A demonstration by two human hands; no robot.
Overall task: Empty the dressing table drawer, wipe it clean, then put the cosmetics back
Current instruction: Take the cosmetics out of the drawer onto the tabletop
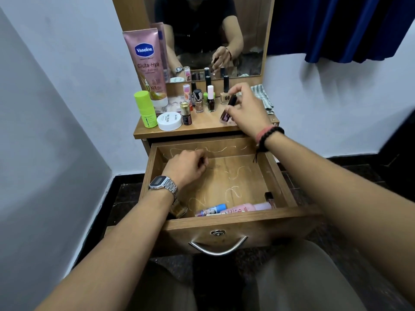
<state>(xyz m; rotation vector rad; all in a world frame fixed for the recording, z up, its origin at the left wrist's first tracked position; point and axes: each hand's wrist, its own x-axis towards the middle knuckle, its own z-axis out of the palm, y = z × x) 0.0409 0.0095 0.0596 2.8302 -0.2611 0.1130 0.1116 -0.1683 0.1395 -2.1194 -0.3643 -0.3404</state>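
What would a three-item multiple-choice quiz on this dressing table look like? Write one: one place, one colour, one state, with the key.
1. Where does the white round jar stand?
A. In the drawer
B. On the tabletop, beside the green bottle
C. On the floor

2. What colour is the cap of the bottle at the tabletop's left end?
A. Bright green
B. Red
C. Black

3. What is the right hand doing?
A. Lying flat on the cloth
B. Holding a dark nail polish bottle tilted above the tabletop
C. Pulling the drawer handle

Key:
1 B: the jar sits on the tabletop, next to the green bottle.
2 A: cap and body are bright green.
3 B: its fingers pinch the nail polish bottle, which leans over; the left hand is inside the open drawer.
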